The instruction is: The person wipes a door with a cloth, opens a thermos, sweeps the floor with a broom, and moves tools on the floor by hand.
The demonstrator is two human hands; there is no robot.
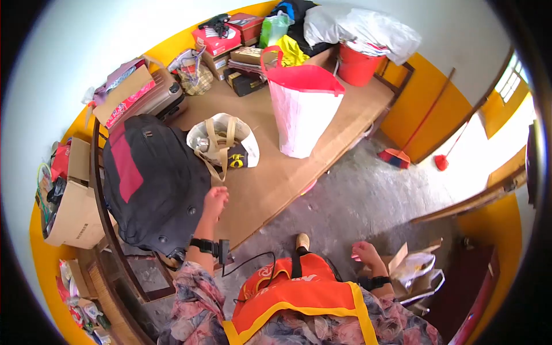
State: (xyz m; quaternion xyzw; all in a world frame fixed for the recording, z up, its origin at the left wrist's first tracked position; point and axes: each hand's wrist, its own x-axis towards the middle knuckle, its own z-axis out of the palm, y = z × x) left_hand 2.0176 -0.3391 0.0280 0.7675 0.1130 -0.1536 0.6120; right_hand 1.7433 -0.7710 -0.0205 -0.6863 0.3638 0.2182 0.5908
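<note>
My left hand (215, 201) is raised over the near edge of the cardboard-covered platform (247, 201), its fingers curled, just below the handle of a cream tote bag (249, 150). Whether it holds anything is too small to tell. A large black bag (164, 178) with a red panel lies beside that forearm. My right hand (368, 254) hangs over the floor at the lower right, fingers bent, with something small and pink at the fingertips. Farther back on the platform stands a tall white bag (302, 118) with a pink rim.
A suitcase (172, 95), boxes (244, 80) and a red bucket (357, 66) line the platform's back. A broom (397, 156) leans at the right wall. Opened cartons and plastic bags (414, 270) lie by my right arm. A wooden door edge (471, 201) juts in from the right.
</note>
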